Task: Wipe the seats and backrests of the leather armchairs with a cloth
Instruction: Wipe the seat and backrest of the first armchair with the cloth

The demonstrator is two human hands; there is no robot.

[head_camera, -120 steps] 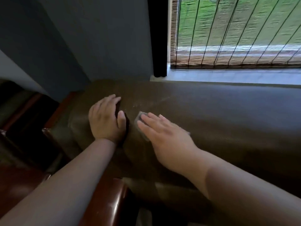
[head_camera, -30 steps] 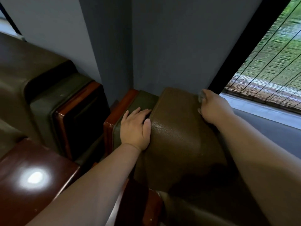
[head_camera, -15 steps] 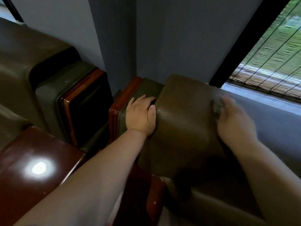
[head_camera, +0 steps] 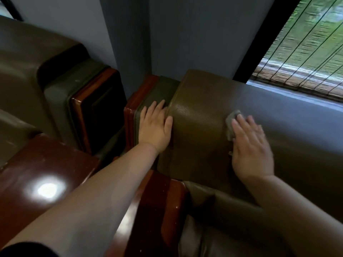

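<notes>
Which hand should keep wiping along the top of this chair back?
Probably the right hand: it presses the cloth flat on the backrest. The left hand lies bare at the backrest's left end.

Backrest (head_camera: 200,115) w/ cloth (head_camera: 232,121), both hands

A grey-blue wall (head_camera: 194,34) fills twelve o'clock, with a projecting corner (head_camera: 128,39) just left of it. At two o'clock a window (head_camera: 313,30) shows blurred greenery through a slatted blind (head_camera: 297,78), edged by a dark frame (head_camera: 259,36) above a pale sill (head_camera: 297,93). At eight o'clock, glossy wood (head_camera: 37,173) carries a bright glare (head_camera: 47,189).
</notes>
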